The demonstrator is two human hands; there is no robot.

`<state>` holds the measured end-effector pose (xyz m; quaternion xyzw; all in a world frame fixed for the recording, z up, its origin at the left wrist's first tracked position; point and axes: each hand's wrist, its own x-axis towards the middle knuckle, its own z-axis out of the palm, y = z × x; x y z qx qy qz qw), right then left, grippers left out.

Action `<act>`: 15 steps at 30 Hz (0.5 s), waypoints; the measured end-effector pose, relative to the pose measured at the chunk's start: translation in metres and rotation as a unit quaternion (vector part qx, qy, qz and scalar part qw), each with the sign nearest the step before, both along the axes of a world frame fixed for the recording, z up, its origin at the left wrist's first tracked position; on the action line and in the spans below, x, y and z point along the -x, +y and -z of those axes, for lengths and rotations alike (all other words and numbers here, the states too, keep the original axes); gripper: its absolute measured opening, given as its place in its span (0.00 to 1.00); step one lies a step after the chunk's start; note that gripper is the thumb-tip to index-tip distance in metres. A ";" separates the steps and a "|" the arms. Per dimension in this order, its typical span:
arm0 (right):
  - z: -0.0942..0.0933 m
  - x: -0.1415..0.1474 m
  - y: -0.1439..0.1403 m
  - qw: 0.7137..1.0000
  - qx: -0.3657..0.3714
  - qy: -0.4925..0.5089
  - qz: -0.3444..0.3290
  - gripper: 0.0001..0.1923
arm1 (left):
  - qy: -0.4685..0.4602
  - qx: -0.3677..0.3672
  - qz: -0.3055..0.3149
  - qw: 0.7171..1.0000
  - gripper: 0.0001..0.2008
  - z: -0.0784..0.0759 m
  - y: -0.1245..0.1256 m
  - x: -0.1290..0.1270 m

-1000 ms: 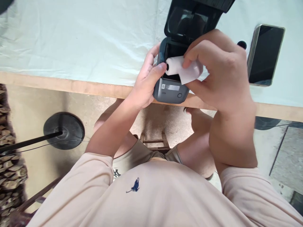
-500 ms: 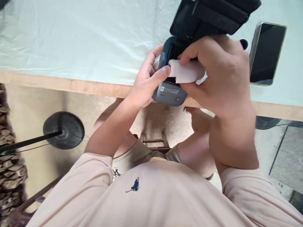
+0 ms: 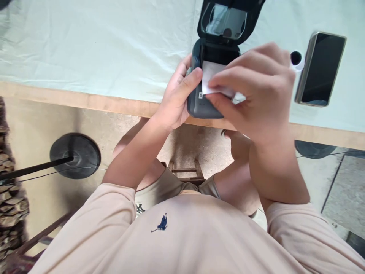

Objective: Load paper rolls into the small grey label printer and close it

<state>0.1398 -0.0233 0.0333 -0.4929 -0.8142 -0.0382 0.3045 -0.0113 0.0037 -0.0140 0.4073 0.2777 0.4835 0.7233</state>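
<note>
A small dark grey label printer (image 3: pixel 203 108) sits at the near edge of the table, its lid (image 3: pixel 225 19) swung open and standing up behind it. A white paper roll (image 3: pixel 211 72) lies in the open bay, with its loose end drawn forward over the front. My left hand (image 3: pixel 178 95) grips the printer's left side, thumb on its top edge. My right hand (image 3: pixel 253 91) hovers over the printer's right half and pinches the paper's loose end between thumb and fingers.
A smartphone (image 3: pixel 321 68) lies face up to the right, with a small white ring with a dark hole (image 3: pixel 295 59) beside it. A pale cloth (image 3: pixel 99 45) covers the table above its wooden edge (image 3: pixel 85 101). On the floor stands a black round stand base (image 3: pixel 74 156).
The roll has gone from above the bay down into it. The printer, tilted up half a second ago, lies flat again with its lid upright. My right hand now pulls the paper end forward.
</note>
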 end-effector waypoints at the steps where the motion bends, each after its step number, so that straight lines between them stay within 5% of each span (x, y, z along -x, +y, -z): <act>1: 0.001 0.000 0.000 1.000 0.014 -0.003 -0.028 0.08 | 0.007 0.001 -0.002 1.000 0.24 0.001 0.000 0.000; 4: 0.004 -0.002 0.002 0.993 0.040 0.084 -0.070 0.08 | 0.004 0.013 0.005 1.000 0.18 0.004 0.002 0.001; 9: 0.014 -0.008 0.012 0.949 -0.036 0.311 0.035 0.12 | -0.012 0.009 0.037 0.999 0.20 0.005 0.000 0.003; 13: 0.020 -0.011 0.020 0.894 0.073 0.441 -0.038 0.26 | 0.015 0.014 0.053 0.998 0.30 0.003 -0.001 0.004; 15: 0.022 -0.011 0.023 0.879 0.110 0.465 -0.001 0.24 | 0.014 0.015 0.057 0.998 0.32 0.002 -0.001 0.005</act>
